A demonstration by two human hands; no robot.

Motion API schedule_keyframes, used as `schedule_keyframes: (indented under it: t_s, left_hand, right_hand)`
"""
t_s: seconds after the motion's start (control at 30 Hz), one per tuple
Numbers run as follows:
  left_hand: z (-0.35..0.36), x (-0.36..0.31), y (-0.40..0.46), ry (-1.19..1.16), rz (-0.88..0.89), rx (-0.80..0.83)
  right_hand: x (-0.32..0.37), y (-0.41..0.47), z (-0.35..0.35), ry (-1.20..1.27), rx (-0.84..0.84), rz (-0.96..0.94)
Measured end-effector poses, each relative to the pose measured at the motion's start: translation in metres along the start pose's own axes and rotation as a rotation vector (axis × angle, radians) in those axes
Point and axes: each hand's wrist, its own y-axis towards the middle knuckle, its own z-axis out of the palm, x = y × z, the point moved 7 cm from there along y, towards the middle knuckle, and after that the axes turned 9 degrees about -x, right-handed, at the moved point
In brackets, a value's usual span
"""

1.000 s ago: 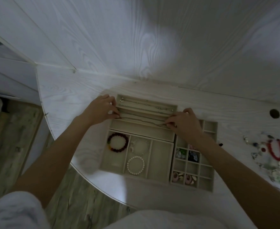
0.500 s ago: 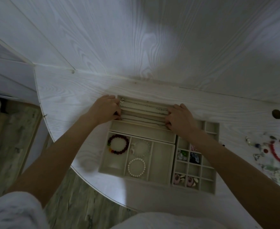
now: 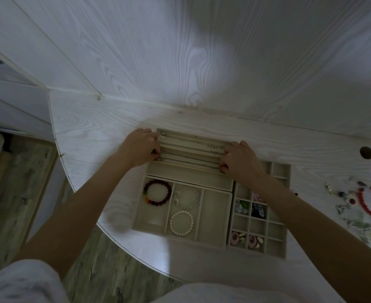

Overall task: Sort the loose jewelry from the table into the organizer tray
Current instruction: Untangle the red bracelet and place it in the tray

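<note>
A beige organizer tray point(image 3: 215, 206) lies on the white table. Its long back slots hold several thin chain necklaces point(image 3: 191, 147). My left hand point(image 3: 139, 147) pinches the left end of a dark thin chain point(image 3: 191, 161) at the tray's left edge. My right hand point(image 3: 240, 159) pinches the chain's right end, so it lies stretched along a slot. Wider compartments below hold a dark red bead bracelet point(image 3: 158, 192), a clear bead bracelet point(image 3: 189, 196) and a pearl bracelet point(image 3: 182, 223). Loose jewelry, including a red bracelet point(image 3: 369, 202), lies in a pile at the far right.
The small grid compartments point(image 3: 256, 221) on the right hold earrings and small trinkets. The table's curved front edge point(image 3: 123, 246) runs just below the tray, with wooden floor beyond. A round cable hole point(image 3: 366, 152) sits at the back right. A white panelled wall rises behind the table.
Both hands shifted slightly toward the back of the tray and lowered the stretched chain into a long slot. The camera view drifted a little.
</note>
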Motion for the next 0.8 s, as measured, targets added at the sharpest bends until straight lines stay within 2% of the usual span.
schedule_keyframes:
  t_s: [0.1, 0.4, 0.57, 0.8]
  left_hand:
    - [0.001, -0.001, 0.001, -0.005, 0.013, -0.014]
    - [0.003, -0.009, 0.003, 0.041, 0.098, 0.048]
    - [0.004, -0.005, 0.003, 0.028, 0.062, 0.05]
    - [-0.022, -0.026, -0.008, -0.044, 0.069, -0.247]
  right_hand:
    - [0.005, 0.003, -0.004, 0.061, -0.045, -0.031]
    - [0.001, 0.002, 0.001, -0.001, -0.043, -0.064]
    - [-0.003, 0.002, -0.003, 0.041, -0.094, -0.039]
    - [-0.022, -0.035, -0.04, 0.367, -0.332, 0.118]
